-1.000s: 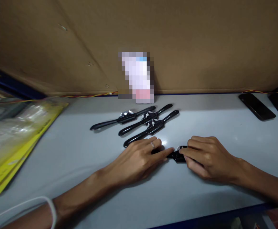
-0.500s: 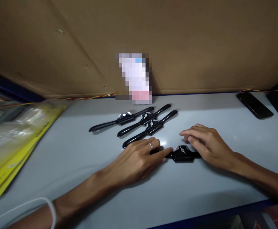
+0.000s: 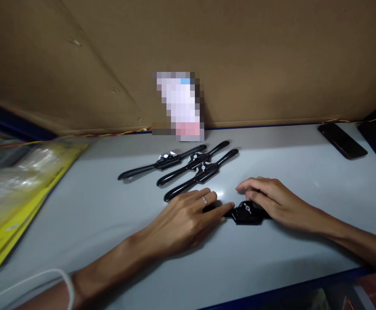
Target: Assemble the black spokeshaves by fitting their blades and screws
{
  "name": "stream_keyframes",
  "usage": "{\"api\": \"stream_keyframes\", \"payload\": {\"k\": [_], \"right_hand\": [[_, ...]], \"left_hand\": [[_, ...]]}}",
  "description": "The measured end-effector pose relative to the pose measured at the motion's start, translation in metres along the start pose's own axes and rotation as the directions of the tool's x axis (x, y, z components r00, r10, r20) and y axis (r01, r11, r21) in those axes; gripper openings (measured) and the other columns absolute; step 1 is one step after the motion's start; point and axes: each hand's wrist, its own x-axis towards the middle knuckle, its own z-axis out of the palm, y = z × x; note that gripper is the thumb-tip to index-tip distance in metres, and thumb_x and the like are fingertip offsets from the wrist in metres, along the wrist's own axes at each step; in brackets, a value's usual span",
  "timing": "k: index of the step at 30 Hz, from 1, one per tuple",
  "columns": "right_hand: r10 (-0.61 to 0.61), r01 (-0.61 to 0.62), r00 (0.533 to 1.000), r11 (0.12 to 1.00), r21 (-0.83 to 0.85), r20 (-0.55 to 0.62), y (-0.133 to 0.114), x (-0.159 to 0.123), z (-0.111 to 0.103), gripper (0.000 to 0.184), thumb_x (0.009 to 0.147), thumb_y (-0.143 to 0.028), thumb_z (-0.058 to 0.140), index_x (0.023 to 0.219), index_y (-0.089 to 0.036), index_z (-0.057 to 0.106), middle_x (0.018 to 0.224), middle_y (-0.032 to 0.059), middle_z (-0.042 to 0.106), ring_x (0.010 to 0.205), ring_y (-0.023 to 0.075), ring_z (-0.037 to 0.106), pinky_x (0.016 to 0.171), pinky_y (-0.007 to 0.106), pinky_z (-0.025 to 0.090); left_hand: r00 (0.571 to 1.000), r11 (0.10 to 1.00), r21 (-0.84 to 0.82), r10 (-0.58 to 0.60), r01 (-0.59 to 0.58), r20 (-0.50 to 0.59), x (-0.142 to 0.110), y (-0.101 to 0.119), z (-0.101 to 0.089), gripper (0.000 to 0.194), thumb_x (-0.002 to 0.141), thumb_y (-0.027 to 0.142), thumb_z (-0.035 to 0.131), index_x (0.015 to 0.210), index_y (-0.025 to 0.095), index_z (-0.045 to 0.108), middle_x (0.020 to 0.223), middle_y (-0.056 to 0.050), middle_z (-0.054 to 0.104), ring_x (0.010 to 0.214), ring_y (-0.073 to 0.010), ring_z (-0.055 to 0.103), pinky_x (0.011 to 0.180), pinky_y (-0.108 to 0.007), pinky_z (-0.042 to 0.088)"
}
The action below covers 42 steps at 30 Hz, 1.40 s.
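Observation:
A black two-handled tool [image 3: 245,213] with a small wing nut lies on the grey-white bench between my hands. My left hand [image 3: 188,217], a ring on one finger, covers its left handle with fingers pressed flat on it. My right hand [image 3: 271,200] rests over the right handle, fingers curled toward the tool's middle. Three more of the same black tools [image 3: 188,165] lie side by side just beyond my hands.
A stack of yellow-backed plastic packages [image 3: 16,185] lies at the left. A pixelated card [image 3: 178,105] leans on the cardboard back wall. Two dark phones [image 3: 343,141] lie at the far right. The bench's blue front edge [image 3: 304,290] runs below my arms.
My right hand lifted off the tool's middle, uncovering the wing nut, then came back down over the right handle. The left hand stayed on the left handle.

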Motion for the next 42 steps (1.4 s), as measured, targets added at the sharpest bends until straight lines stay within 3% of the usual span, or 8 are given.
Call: {"api": "stream_keyframes", "payload": {"k": [16, 21, 27, 34, 42], "right_hand": [[0.009, -0.010, 1.000, 0.993, 0.117, 0.010, 0.002, 0.001, 0.000, 0.026, 0.102, -0.023, 0.047, 0.114, -0.019, 0.070, 0.105, 0.0054, 0.075, 0.092, 0.0169, 0.067, 0.084, 0.032, 0.049], [-0.047, 0.046, 0.999, 0.996, 0.076, 0.011, 0.001, 0.002, 0.000, 0.025, 0.101, -0.019, 0.048, 0.107, -0.020, 0.072, 0.108, 0.0060, 0.075, 0.100, 0.0178, 0.066, 0.092, 0.034, 0.047], [-0.042, 0.039, 0.999, 0.993, 0.109, 0.022, 0.003, 0.002, -0.005, 0.024, 0.100, -0.021, 0.051, 0.105, -0.018, 0.074, 0.103, 0.0056, 0.074, 0.093, 0.0165, 0.066, 0.085, 0.031, 0.048], [-0.103, 0.083, 0.987, 0.984, 0.156, 0.124, 0.002, 0.001, -0.016, 0.022, 0.098, -0.023, 0.057, 0.099, -0.022, 0.079, 0.096, 0.0037, 0.074, 0.088, 0.0152, 0.066, 0.080, 0.029, 0.047], [-0.070, 0.049, 0.988, 0.988, 0.149, 0.135, 0.002, 0.002, -0.017, 0.022, 0.098, -0.026, 0.057, 0.095, -0.020, 0.078, 0.092, 0.0036, 0.073, 0.084, 0.0152, 0.064, 0.079, 0.029, 0.047]], "left_hand": [[1.000, 1.000, -0.009, 0.003, -0.003, 0.012, 0.002, 0.002, -0.002, 0.027, 0.105, 0.018, 0.044, 0.124, 0.013, 0.062, 0.084, -0.004, 0.062, 0.069, -0.0164, 0.055, 0.057, -0.029, 0.046], [1.000, 1.000, -0.005, 0.003, -0.003, 0.009, 0.002, 0.002, -0.001, 0.026, 0.105, 0.018, 0.044, 0.123, 0.014, 0.062, 0.082, -0.003, 0.062, 0.067, -0.0165, 0.054, 0.056, -0.029, 0.045], [1.000, 1.000, 0.009, 0.003, -0.003, 0.022, -0.001, 0.002, 0.001, 0.029, 0.105, 0.019, 0.045, 0.129, 0.014, 0.060, 0.082, -0.003, 0.061, 0.068, -0.0167, 0.054, 0.057, -0.029, 0.046], [0.999, 1.000, -0.013, 0.014, -0.014, 0.038, -0.001, 0.001, 0.000, 0.030, 0.104, 0.016, 0.046, 0.131, 0.014, 0.060, 0.081, -0.002, 0.060, 0.067, -0.0163, 0.052, 0.056, -0.029, 0.043], [0.999, 1.000, 0.003, 0.019, -0.019, 0.028, 0.000, 0.001, 0.000, 0.029, 0.102, 0.016, 0.048, 0.128, 0.014, 0.061, 0.080, -0.002, 0.061, 0.067, -0.0157, 0.053, 0.057, -0.028, 0.044]]}}
